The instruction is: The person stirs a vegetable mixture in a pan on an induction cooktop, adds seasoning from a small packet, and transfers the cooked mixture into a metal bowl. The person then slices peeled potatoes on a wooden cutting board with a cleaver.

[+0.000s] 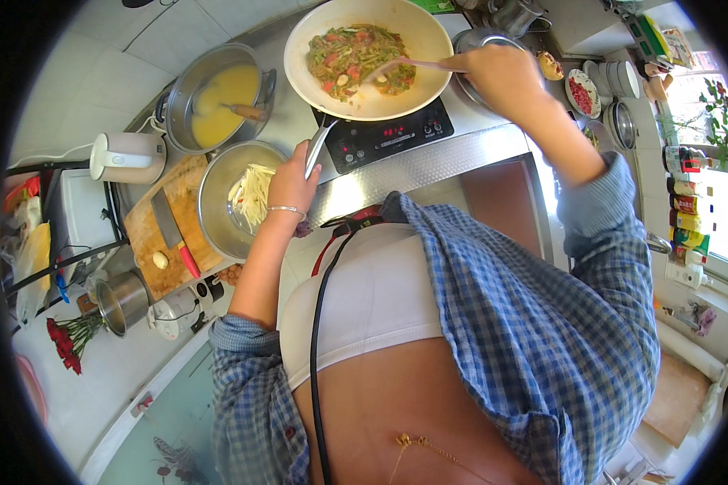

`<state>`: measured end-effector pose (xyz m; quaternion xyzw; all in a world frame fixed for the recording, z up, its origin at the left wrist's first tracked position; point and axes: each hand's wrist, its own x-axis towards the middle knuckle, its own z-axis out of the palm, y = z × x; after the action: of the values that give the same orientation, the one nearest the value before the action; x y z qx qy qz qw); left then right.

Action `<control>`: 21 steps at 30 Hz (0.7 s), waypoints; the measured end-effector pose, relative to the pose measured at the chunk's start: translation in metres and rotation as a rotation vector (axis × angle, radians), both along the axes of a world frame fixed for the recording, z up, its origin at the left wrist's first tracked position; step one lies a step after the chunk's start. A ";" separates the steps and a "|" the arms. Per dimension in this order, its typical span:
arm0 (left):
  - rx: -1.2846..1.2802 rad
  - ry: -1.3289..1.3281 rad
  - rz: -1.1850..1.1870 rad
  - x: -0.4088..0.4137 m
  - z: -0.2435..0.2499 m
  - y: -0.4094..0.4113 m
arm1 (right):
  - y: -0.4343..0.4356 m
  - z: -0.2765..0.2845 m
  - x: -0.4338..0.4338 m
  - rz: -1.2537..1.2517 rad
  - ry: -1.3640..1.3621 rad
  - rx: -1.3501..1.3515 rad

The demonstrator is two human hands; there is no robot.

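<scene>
My left hand [293,185] is closed around the metal handle [320,145] of a cream-coloured frying pan [303,79]. The pan sits on a black induction cooktop [394,140] with lit red digits. In it is a cooked mix of chopped green vegetables and red pieces [355,54], with a few pale cloves showing. From the right, my right hand [497,73] grips a spatula [418,63] whose blade rests among the food. Below and left of the pan, close to my left wrist, stands a steel bowl [209,212] with pale vegetable strips [253,188].
A steel pot [182,91] of yellow liquid holds a wooden-handled ladle [247,112]. On the wooden cutting board [148,227] lie a red-handled cleaver [173,227] and a peeled clove [160,260]. An electric kettle [130,159] stands left. A plate of red chopped food [581,96] is right.
</scene>
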<state>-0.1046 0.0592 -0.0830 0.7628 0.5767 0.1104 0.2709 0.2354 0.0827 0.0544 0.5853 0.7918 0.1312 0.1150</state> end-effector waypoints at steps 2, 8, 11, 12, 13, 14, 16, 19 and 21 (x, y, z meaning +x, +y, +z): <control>-0.020 0.022 0.017 0.000 0.003 -0.004 | -0.007 0.029 0.001 -0.024 -0.043 -0.076; -0.026 0.012 0.006 0.003 0.003 -0.001 | 0.012 -0.014 0.013 -0.058 0.002 0.037; -0.014 0.002 0.016 0.000 0.000 -0.001 | 0.020 0.010 0.011 -0.178 0.152 -0.056; -0.019 0.016 0.021 0.001 0.002 -0.002 | 0.022 0.017 0.015 -0.220 0.167 -0.093; -0.024 0.030 0.026 0.002 0.003 -0.003 | 0.024 0.021 0.018 -0.262 0.182 -0.129; -0.025 0.031 0.028 0.002 0.003 -0.004 | 0.032 0.022 0.021 -0.274 0.158 -0.159; -0.023 0.029 0.024 0.002 0.004 -0.003 | 0.042 0.007 0.025 -0.321 0.221 -0.174; -0.015 0.001 0.009 0.002 0.001 -0.001 | 0.070 -0.043 0.033 -0.418 0.396 -0.265; 0.003 -0.018 0.000 0.001 0.000 -0.001 | 0.083 -0.089 0.041 -0.362 0.660 -0.260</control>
<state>-0.1040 0.0584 -0.0833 0.7622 0.5742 0.1180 0.2747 0.2767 0.1652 -0.0342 0.7066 0.6803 -0.1876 -0.0510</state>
